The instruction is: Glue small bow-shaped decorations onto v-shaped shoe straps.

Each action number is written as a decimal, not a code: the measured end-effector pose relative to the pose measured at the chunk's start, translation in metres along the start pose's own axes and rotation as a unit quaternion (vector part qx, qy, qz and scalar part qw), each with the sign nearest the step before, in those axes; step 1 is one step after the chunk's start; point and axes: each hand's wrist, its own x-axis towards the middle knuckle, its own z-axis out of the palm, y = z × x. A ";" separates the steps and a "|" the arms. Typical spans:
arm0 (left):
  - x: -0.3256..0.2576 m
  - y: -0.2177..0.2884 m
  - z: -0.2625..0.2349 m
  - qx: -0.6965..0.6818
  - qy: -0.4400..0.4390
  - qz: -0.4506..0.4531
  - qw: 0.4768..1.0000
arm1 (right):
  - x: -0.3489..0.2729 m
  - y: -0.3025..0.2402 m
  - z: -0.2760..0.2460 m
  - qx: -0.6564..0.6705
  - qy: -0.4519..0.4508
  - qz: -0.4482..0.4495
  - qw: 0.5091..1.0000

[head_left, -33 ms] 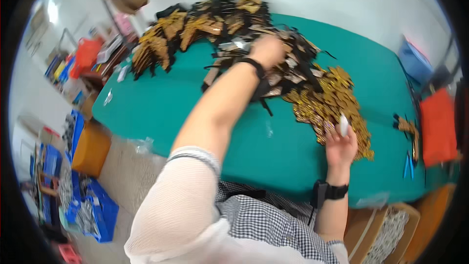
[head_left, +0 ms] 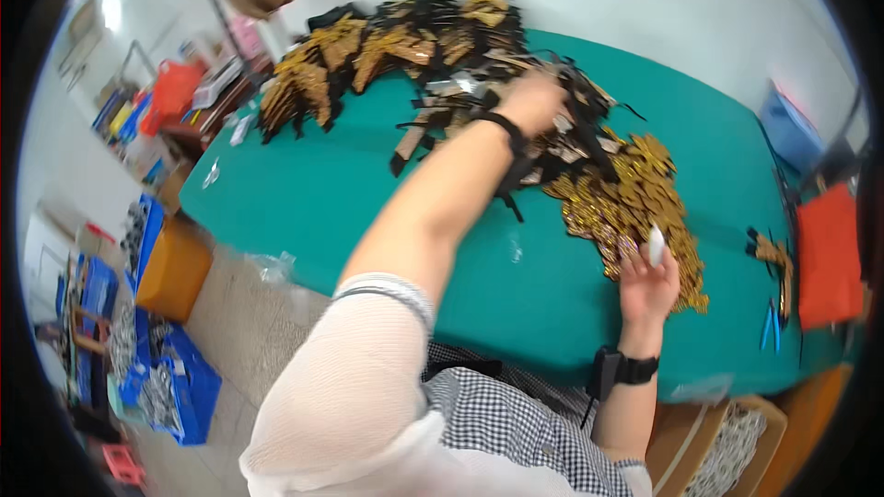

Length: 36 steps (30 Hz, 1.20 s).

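Note:
My left hand [head_left: 538, 101] reaches far across the table, over a loose heap of black straps and pinkish-bronze glittery strips [head_left: 566, 153]. Motion smears its fingers, so whether they grip a strip cannot be made out. My right hand [head_left: 648, 287] is palm up at the near edge of a pile of gold sequined pieces [head_left: 635, 186]. Its curled fingers hold a small white tapered thing [head_left: 656, 246], whose kind I cannot tell. Bundles of gold-and-black strips [head_left: 368, 51] lie stacked along the far left of the green table [head_left: 359, 184].
Blue-handled pliers [head_left: 771, 327] lie at the right beside a gold-and-black piece [head_left: 772, 253]. A red bag [head_left: 829, 258] and a blue container [head_left: 790, 129] stand past that edge. Cartons [head_left: 714, 446] sit below right; blue bins [head_left: 180, 387] and a yellow container [head_left: 173, 271] are on the left floor.
The whole view has shifted slightly. My left hand has moved a little to the right over the strip heap. My right hand stays by the gold pile with the white thing.

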 end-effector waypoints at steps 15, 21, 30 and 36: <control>0.014 0.047 0.014 0.108 -0.127 0.173 0.971 | -0.002 -0.003 0.007 -0.006 0.028 -0.008 1.000; 0.013 0.061 0.021 0.141 -0.256 0.122 0.948 | 0.000 -0.001 0.006 0.018 0.046 -0.013 0.999; 0.038 0.014 -0.046 -0.149 0.142 0.036 0.978 | -0.003 -0.006 0.010 0.018 0.065 -0.029 0.997; -0.032 -0.008 -0.156 -0.067 0.220 0.125 0.965 | 0.003 -0.008 -0.001 0.064 -0.008 -0.014 0.998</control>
